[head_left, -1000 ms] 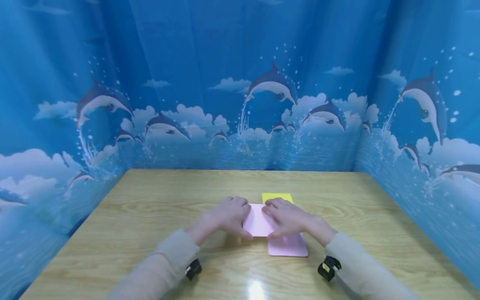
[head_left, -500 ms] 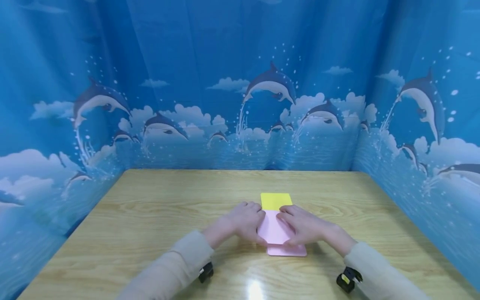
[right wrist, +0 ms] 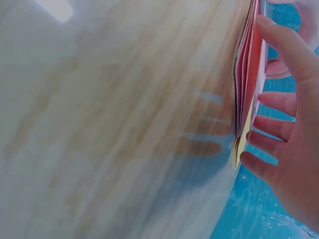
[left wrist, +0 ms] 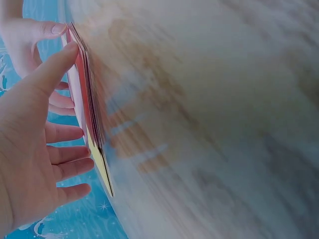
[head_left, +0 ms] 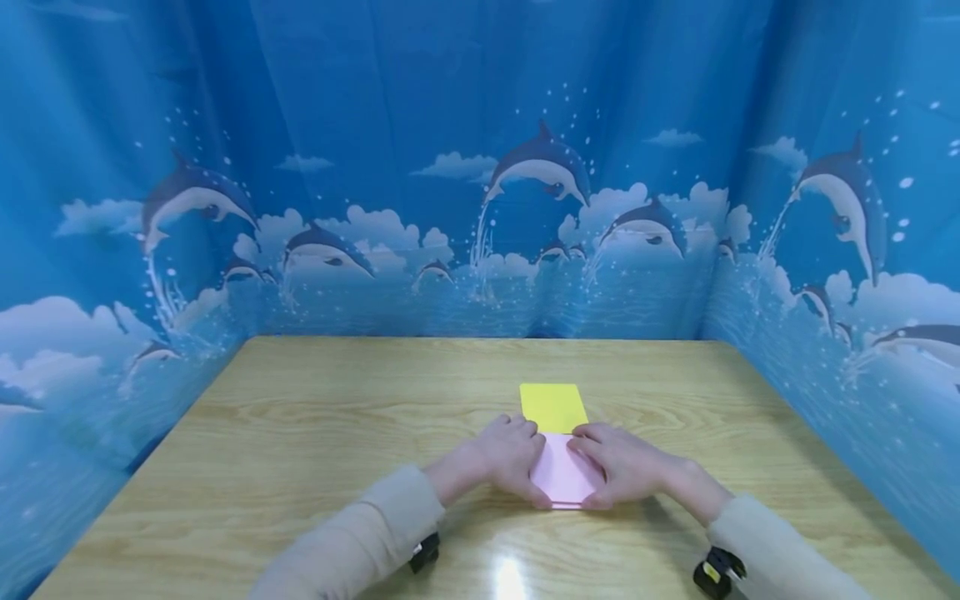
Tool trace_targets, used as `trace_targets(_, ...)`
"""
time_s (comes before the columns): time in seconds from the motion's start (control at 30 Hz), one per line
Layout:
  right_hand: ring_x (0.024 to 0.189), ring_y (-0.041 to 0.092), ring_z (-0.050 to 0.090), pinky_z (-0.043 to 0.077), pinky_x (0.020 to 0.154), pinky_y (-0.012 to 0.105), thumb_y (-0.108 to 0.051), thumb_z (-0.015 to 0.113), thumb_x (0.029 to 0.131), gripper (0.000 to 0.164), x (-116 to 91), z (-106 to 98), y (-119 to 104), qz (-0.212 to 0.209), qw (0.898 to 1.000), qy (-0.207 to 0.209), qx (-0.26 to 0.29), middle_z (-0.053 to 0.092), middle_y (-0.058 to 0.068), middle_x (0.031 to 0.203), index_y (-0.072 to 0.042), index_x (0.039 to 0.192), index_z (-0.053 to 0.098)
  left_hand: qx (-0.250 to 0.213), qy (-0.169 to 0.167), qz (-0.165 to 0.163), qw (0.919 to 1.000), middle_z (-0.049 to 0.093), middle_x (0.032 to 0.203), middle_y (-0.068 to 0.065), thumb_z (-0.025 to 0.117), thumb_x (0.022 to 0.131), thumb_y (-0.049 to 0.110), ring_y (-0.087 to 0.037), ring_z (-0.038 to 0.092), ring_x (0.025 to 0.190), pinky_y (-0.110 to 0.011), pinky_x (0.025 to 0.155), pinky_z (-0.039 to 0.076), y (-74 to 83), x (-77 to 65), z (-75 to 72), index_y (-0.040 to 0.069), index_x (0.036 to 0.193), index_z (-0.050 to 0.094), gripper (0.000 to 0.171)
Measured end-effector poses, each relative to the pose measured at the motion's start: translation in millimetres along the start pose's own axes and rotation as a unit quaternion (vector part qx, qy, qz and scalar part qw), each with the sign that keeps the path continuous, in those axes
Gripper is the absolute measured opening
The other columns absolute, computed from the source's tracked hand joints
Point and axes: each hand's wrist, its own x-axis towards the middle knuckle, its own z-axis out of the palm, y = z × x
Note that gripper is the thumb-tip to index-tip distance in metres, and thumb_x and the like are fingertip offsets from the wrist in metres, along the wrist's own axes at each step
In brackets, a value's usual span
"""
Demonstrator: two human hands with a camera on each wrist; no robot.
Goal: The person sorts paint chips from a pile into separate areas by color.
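Observation:
A thin pink notebook (head_left: 566,471) with a flat, plain cover lies between my two hands in the head view. My left hand (head_left: 512,460) holds its left side with thumb and fingertips. On the opposite side, my right hand (head_left: 626,467) grips it the same way. Another pink piece is almost wholly covered beneath it; only a strip shows at the front. In the right wrist view, layered pink and red edges (right wrist: 245,74) show side-on near the thumb. A yellow notebook (head_left: 552,407) lies just behind, its front part hidden by the pink stack.
The items lie on a wood-grain table (head_left: 360,417) with a glossy surface. Behind it and along both sides hangs a blue curtain (head_left: 390,125) printed with dolphins. A small black device (head_left: 717,573) is on the right wrist, another (head_left: 425,552) on the left.
Both hands have moved right and toward the front with the pink notebook, bringing it over the other pink piece. More of the yellow one now shows.

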Motion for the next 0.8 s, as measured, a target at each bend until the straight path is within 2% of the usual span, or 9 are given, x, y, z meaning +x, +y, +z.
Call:
trace_targets(0.1, 0.116, 0.034, 0.049, 0.042, 0.096, 0.049, -0.057, 0.068, 0.073, 0.08, -2.2, 1.4, -0.4, -0.005, 1.0, 0.001, -0.001, 0.049, 0.018, 0.128, 0.0, 0.127, 0.052, -0.003, 0.001, 0.002, 1.0, 0.054, 0.098, 0.004, 0.056, 0.068, 0.078, -0.011, 0.045, 0.089, -0.029, 0.08, 0.041, 1.9, 0.0, 1.5, 0.014, 0.114, 0.058, 0.078)
trace_targets(0.57, 0.117, 0.031, 0.048, 0.041, 0.096, 0.05, -0.057, 0.068, 0.074, 0.079, -4.4, 4.4, -0.5, -0.009, 1.0, -0.019, 0.001, 0.049, 0.016, 0.129, -0.001, 0.127, 0.052, -0.013, 0.0, 0.013, 0.9998, 0.053, 0.095, 0.004, 0.053, 0.069, 0.08, -0.01, 0.044, 0.087, -0.029, 0.081, 0.04, 4.4, -2.2, 5.6, 0.017, 0.111, 0.057, 0.075)
trace_targets(0.7, 0.116, 0.031, 0.048, 0.041, 0.096, 0.051, -0.059, 0.067, 0.074, 0.079, -5.2, 3.5, -0.3, -0.008, 1.0, -0.012, -0.003, 0.049, 0.015, 0.128, -0.002, 0.127, 0.053, -0.027, -0.002, 0.014, 0.9996, 0.054, 0.105, 0.003, 0.052, 0.069, 0.08, -0.011, 0.046, 0.095, -0.032, 0.088, 0.04, 2.8, -3.8, 5.6, 0.017, 0.118, 0.054, 0.08)
trace_targets(0.8, 0.117, 0.032, 0.048, 0.04, 0.096, 0.052, -0.06, 0.064, 0.076, 0.078, -4.8, 2.4, -0.2, 0.002, 1.0, 0.005, -0.003, 0.049, 0.015, 0.129, -0.003, 0.128, 0.053, -0.051, -0.004, 0.001, 0.9987, 0.052, 0.126, -0.004, 0.052, 0.071, 0.079, -0.017, 0.046, 0.115, -0.039, 0.099, 0.037, -2.8, -7.5, 4.9, 0.015, 0.131, 0.049, 0.088)
